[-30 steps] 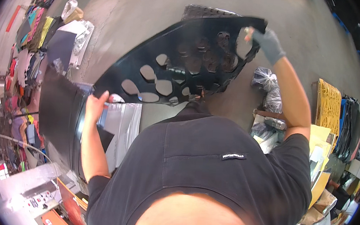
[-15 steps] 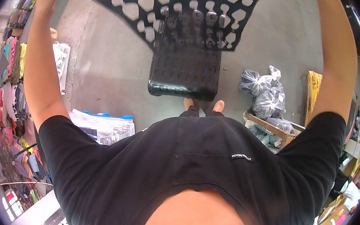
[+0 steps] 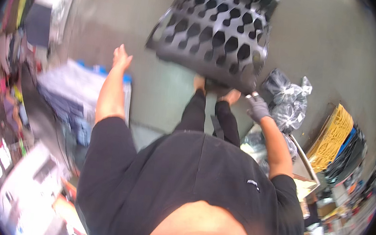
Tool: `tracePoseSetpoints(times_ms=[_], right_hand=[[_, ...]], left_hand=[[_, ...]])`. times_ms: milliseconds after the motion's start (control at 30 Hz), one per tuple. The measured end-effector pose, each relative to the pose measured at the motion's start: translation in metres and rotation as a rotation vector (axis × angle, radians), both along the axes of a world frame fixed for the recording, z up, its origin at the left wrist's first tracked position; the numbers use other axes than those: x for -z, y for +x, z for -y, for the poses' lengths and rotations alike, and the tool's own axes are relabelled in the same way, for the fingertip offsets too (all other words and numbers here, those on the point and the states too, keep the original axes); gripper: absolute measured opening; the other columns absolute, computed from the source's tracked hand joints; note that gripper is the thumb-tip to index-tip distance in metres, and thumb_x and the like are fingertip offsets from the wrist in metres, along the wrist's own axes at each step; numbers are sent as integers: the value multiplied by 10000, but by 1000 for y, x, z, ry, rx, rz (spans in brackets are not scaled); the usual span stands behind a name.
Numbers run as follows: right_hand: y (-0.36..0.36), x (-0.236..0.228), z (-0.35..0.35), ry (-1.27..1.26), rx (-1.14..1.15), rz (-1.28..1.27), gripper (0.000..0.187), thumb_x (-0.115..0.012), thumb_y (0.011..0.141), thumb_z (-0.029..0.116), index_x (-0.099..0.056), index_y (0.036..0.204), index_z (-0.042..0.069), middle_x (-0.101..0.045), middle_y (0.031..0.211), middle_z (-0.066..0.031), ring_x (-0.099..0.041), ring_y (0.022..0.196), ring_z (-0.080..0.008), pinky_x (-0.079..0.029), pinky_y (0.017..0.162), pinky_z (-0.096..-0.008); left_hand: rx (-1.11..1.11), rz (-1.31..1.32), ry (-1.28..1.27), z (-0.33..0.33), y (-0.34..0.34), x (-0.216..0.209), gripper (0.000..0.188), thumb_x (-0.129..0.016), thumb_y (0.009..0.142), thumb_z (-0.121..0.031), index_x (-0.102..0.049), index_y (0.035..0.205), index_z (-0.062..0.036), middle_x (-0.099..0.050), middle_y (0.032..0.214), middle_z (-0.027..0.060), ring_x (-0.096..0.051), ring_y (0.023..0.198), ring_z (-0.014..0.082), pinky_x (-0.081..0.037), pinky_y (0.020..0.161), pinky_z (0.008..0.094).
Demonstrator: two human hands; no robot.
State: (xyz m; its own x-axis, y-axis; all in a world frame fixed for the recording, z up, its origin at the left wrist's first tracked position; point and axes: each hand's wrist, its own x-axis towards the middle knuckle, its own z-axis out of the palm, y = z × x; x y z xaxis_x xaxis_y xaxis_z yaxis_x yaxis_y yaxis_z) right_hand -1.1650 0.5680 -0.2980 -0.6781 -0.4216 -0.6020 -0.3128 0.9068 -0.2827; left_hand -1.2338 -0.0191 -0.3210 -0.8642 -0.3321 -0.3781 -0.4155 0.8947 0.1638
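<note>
A black sheet with rows of cut-out holes (image 3: pixel 193 60) lies over the dark stack in front of my feet, its near edge smeared by motion. My right hand (image 3: pixel 258 108), in a grey glove with bare fingertips, is at the sheet's near right corner, and its fingers appear closed on that corner. My left hand (image 3: pixel 121 58) is bare and held out to the left of the sheet. Its fingers are apart and hold nothing. Most of the stack under the sheet is hidden.
Clear plastic bags with dark contents (image 3: pixel 288 113) lie right of my feet, next to an open box (image 3: pixel 305 161). Farther right lean yellow cut-out sheets (image 3: pixel 330 140). A pile of pale sheets (image 3: pixel 71 83) with blue edges stands at my left.
The black sheet has come down over the stack from its stretched position. My left hand has let go and moved nearer; my right hand has come into view at the near corner.
</note>
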Motion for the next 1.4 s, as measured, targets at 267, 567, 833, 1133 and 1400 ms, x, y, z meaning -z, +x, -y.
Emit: tracePoseSetpoints(times_ms=[267, 567, 833, 1133, 1400], right_hand=[[110, 85, -20, -33, 547, 702, 411, -626, 772, 270, -607, 1131, 69, -644, 1047, -175, -605, 1001, -324, -458, 896, -379], [49, 93, -50, -45, 803, 463, 267, -563, 807, 203, -638, 999, 32, -668, 881, -107, -630, 857, -198, -477, 767, -317], [82, 54, 20, -181, 809, 544, 255, -587, 811, 206, -632, 965, 8, -616, 784, -31, -555, 744, -100, -440, 702, -256], [67, 47, 42, -97, 850, 496, 226, -574, 828, 221, -611, 925, 21, -644, 793, -107, -607, 730, -199, -458, 712, -310], [94, 132, 83, 1, 299, 291, 337, -669, 734, 199, -587, 1037, 77, -526, 1189, -171, -471, 1121, -363, -379, 957, -438]], left_hand=[[171, 1060, 368, -99, 233, 114, 515, -645, 823, -254, -501, 1274, -53, -506, 1305, 156, -465, 1229, 296, -365, 1037, 388], [-850, 294, 852, -123, 145, 107, 375, -619, 841, -191, -559, 1171, -22, -634, 1073, 128, -608, 984, 211, -478, 854, 342], [-454, 526, 776, -133, 182, 100, 345, -625, 832, -206, -590, 1122, -22, -646, 1031, 122, -609, 955, 215, -483, 830, 349], [-566, 402, 838, -78, 138, 131, 282, -611, 832, -185, -647, 1080, -56, -672, 993, 96, -624, 907, 210, -489, 815, 344], [-350, -31, 635, -45, -1, 316, 318, -570, 829, -191, -636, 1109, -55, -663, 1020, 136, -623, 972, 281, -471, 879, 356]])
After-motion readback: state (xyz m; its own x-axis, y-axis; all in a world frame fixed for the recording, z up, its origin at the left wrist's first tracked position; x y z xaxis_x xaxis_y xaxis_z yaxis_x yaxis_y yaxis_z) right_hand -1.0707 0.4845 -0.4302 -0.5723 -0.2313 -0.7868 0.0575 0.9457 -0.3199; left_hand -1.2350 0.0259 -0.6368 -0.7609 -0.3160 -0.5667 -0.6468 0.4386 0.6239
